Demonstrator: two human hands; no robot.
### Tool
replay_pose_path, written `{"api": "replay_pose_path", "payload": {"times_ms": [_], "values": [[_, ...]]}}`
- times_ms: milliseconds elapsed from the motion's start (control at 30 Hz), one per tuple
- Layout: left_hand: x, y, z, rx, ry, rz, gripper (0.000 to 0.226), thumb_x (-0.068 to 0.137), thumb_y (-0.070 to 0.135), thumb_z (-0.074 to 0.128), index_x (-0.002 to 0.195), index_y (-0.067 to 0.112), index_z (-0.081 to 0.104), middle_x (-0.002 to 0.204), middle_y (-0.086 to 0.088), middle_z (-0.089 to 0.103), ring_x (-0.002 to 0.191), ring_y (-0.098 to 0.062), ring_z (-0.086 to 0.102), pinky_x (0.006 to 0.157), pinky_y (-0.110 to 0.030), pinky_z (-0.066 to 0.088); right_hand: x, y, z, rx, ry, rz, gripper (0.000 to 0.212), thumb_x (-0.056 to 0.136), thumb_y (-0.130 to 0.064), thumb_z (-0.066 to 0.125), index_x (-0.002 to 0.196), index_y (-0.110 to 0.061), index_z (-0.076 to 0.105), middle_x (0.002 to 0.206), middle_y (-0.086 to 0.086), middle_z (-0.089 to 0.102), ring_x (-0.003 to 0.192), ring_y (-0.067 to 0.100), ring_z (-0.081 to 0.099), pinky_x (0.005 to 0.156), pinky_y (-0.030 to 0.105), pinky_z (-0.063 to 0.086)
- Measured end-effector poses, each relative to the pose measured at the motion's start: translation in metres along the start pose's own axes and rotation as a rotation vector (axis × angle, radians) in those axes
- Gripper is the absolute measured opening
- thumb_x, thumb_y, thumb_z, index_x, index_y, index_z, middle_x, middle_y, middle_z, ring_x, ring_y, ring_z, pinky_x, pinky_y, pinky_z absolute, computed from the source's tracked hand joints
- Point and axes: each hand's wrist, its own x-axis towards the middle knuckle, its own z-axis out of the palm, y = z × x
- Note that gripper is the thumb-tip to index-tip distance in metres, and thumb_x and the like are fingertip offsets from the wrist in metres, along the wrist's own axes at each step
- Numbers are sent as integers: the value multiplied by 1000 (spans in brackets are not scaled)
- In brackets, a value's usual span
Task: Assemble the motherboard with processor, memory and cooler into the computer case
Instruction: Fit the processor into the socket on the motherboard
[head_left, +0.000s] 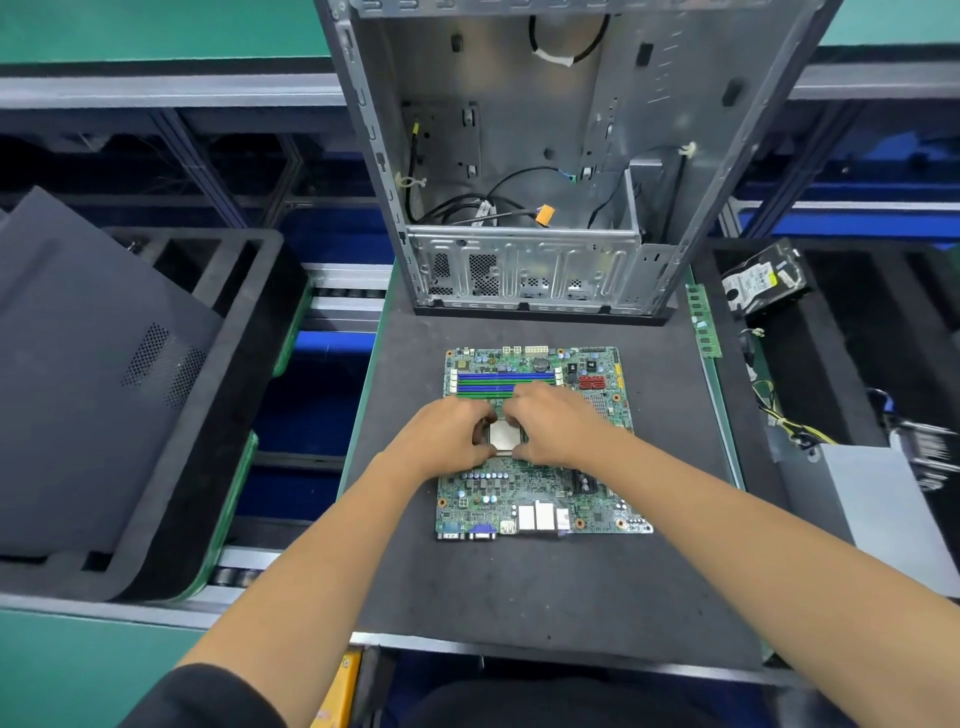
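**Processor seated at the socket of a motherboard on the work mat**

A dark grey mat (519, 597) covers the bench, flanked by green-edged conveyor rails and blue panels. At left, a black foam tray (244, 291) holds a dark case side panel (88, 374). At right lie a hard drive (763, 283), a grey power supply (878, 499) with yellow and black leads, and a green memory module (704, 322) at the mat's right edge. The open metal computer case (524, 275) lies at the far end of the mat, loose black cables inside.

The motherboard (524, 499) lies flat mid-mat, just in front of the case — green, with blue and green memory slots at its far edge and rear ports at its near edge. The silver processor (503, 434) sits at the socket. The left hand (441, 441) and right hand (558, 431) rest on either side of it, fingers curled, fingertips touching its edges.
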Motion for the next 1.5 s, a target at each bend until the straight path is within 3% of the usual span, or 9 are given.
{"api": "replay_pose_path", "payload": {"times_ms": [100,367,567,800,1000,1200,1333,1500], "values": [[1,1,1,16,-16,-6,37,73,42,74,98,19,60,78,10,58,73,-15,55,61,-32,46,0,-1,0,42,-9,23,23,81,-26,72,97,-13,60,93,0,47,93,23,56,65,31,37],[2,3,3,10,-23,-14,33,76,35,73,100,17,59,76,11,55,71,-15,52,59,-30,42,-1,-2,-1,33,-16,49,22,80,-26,74,95,-11,65,99,4,58,89,23,59,67,33,47],[4,2,1,-50,-69,-39,34,73,34,77,97,18,59,79,9,60,72,-14,54,63,-32,46,2,-3,-4,44,-68,82,30,77,-29,81,91,-6,67,99,5,58,86,24,59,71,37,53],[3,-1,1,-58,-71,-27,32,73,31,77,95,17,58,80,7,60,74,-15,56,66,-36,50,-1,-3,-3,30,-83,52,33,81,-30,77,99,-6,64,107,7,55,89,25,60,77,40,54],[5,-2,0,-57,-81,-20,33,71,30,78,92,17,56,79,7,57,72,-16,55,64,-33,48,-2,-2,2,67,-47,45,30,82,-29,78,96,-6,64,104,4,51,82,21,53,67,32,41],[7,-1,-1,-23,-99,-3,33,72,31,76,94,19,55,83,9,54,77,-15,55,66,-31,48,-5,4,0,210,-59,69,38,81,-34,77,103,-6,67,109,4,55,96,24,58,84,39,51],[8,-1,0,-4,-106,27,41,74,39,75,107,22,57,99,6,52,89,-14,52,75,-33,47,-2,0,1,144,-59,53,24,84,-24,75,89,-3,64,106,5,52,89,23,55,76,35,48],[8,1,1,24,-84,18,37,76,39,76,104,16,65,98,6,47,91,-16,50,73,-36,45,2,3,-3,122,-80,38,28,83,-25,76,92,-1,68,103,9,55,88,26,59,74,37,51]]}}
